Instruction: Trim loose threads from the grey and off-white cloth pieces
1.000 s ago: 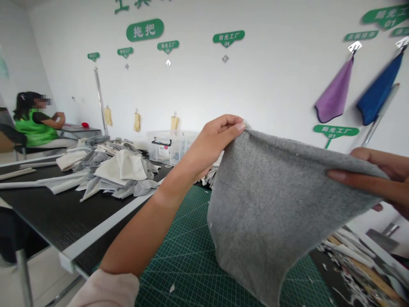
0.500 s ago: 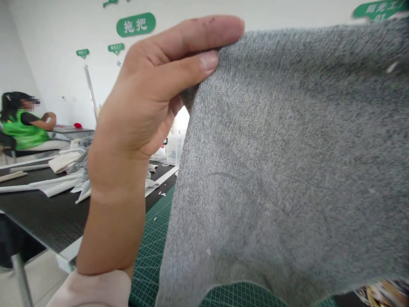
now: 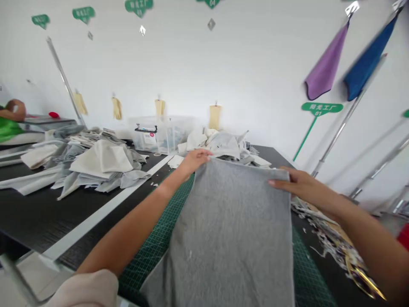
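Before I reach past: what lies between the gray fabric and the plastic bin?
Head view: the left hand holding the gray fabric, a white edge strip, an off-white fabric scrap.

A cloth (image 3: 233,230) lies over the cutting mat (image 3: 153,243) at lower center. Fabric scraps (image 3: 102,160) heap on the table (image 3: 35,217) to its left, before a plastic bin (image 3: 150,134).

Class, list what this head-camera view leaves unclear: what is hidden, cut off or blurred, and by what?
All in the head view:
- Left hand and right hand: the grey cloth hides part of each grip.
- Cutting mat: the cloth hides its middle.
- Cloth: the bottom edge cuts off its lower end.
- Co-worker's green vest: the left edge cuts it off.
- Blue cloth: blurred.
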{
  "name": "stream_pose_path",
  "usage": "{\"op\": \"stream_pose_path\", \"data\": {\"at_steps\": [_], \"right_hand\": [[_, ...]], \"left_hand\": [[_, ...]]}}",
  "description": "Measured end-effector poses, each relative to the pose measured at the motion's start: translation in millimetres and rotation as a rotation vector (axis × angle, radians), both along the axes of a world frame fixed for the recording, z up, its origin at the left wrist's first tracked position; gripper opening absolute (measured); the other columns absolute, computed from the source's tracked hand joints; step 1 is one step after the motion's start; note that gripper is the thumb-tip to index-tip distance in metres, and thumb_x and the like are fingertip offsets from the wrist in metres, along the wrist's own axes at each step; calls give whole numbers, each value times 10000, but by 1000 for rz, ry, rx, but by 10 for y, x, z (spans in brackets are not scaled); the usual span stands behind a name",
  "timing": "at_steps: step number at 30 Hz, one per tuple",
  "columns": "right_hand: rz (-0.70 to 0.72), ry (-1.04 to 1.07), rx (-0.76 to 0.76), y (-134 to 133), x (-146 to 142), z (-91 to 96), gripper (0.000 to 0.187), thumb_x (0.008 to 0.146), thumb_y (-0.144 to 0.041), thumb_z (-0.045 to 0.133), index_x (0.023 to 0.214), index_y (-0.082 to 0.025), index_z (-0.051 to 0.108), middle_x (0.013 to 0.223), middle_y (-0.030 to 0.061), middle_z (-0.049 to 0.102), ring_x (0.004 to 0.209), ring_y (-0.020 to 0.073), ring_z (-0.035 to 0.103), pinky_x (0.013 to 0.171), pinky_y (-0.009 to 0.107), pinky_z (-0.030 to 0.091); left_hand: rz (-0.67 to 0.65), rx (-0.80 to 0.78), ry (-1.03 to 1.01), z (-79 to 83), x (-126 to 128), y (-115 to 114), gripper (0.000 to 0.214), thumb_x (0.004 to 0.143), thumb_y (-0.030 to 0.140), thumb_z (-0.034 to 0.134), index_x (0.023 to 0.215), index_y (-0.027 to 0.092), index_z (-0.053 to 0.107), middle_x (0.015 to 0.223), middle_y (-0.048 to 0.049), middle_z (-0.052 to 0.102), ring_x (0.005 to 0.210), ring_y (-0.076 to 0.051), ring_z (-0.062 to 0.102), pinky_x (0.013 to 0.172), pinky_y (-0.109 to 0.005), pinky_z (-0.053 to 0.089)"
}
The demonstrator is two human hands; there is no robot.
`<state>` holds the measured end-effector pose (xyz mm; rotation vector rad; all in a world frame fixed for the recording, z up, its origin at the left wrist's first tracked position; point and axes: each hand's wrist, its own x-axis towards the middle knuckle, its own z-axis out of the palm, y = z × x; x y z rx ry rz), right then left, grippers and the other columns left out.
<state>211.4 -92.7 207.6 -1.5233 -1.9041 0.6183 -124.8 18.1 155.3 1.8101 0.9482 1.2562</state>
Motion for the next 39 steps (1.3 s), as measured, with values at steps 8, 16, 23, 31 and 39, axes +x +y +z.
{"op": "stream_pose_path", "data": {"at_steps": [8, 16, 23, 31, 39], "right_hand": [[-150, -88, -199, 376, 524, -1565, 301, 816, -441, 662, 988, -234, 526, 774, -4, 668, 565, 144, 612, 476, 223, 406], [-222, -380, -143, 254, 761, -1755, 259, 877, -481, 554, 931, -231, 591, 811, 15, 703, 693, 174, 646, 588, 249, 372], [-171, -241, -259, 315, 838, -1886, 415, 876, -605, 520, 917, -210, 637, 748, 7, 661, 603, 143, 580, 490, 222, 369], [-108, -120, -337, 224, 879, -1818, 408, 782, -563, 677, 961, -204, 600, 747, -12, 580, 604, 123, 543, 416, 173, 412], [-58, -125, -485, 160, 822, -1708, 391, 684, -511, 778, 885, -201, 651, 751, 17, 600, 668, 161, 568, 420, 193, 460]], "left_hand": [[112, -283, 142, -1420, 83, 361, 365, 788, 238, 646, 1138, 145, 599, 841, -33, 702, 760, -171, 646, 689, -254, 477], [228, -69, 593, -1432, 50, 378, 246, 935, 317, 514, 1131, 201, 607, 943, -53, 738, 824, -179, 670, 745, -259, 465], [350, -90, 814, -1393, 67, 311, 313, 878, 295, 585, 1159, 161, 615, 1100, -129, 718, 1021, -244, 663, 865, -292, 448], [470, -61, 787, -1494, 79, 426, 324, 840, 399, 621, 1073, 180, 675, 1121, -159, 686, 1065, -294, 627, 897, -345, 442], [414, -27, 674, -1576, 74, 507, 220, 859, 375, 627, 988, 241, 746, 1011, -89, 722, 1004, -247, 625, 908, -334, 453]]}}
